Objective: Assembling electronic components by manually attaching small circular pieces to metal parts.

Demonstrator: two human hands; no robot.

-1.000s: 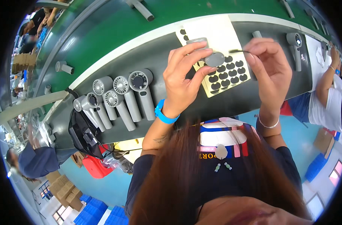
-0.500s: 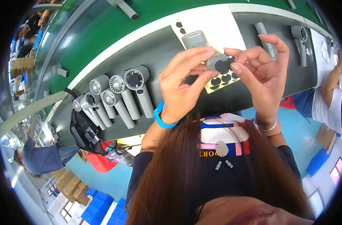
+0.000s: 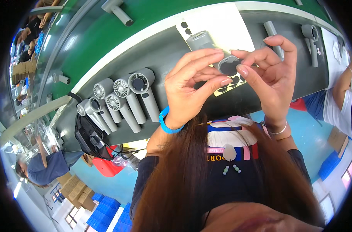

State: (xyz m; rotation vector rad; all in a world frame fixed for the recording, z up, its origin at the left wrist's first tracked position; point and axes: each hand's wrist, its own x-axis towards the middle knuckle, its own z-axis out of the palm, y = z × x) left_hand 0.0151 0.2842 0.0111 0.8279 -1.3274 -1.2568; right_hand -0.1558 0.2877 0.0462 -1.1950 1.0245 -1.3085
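Note:
My left hand (image 3: 189, 87) is closed around a grey handheld fan (image 3: 201, 40), whose handle end tilts up toward me. Between the thumb and fingers of my right hand (image 3: 274, 79) is the edge of a round black sticker (image 3: 229, 66). The sticker lies against the handle's end face, inside its grey rim. Beneath my hands, a pale sticker sheet (image 3: 222, 23) with several black round stickers rests on the table; my hands and the fan hide part of it.
Several grey handheld fans (image 3: 126, 104) lie in a group on the dark table (image 3: 156, 46) at left. Two more fans (image 3: 310, 42) are at right. Beyond runs a green belt (image 3: 153, 11) carrying fans. A black bag (image 3: 89, 135) hangs at the left edge. Other people work on both sides.
The black sticker has shifted from sitting off-centre to covering most of the handle's end face. Both hands stay in nearly the same place.

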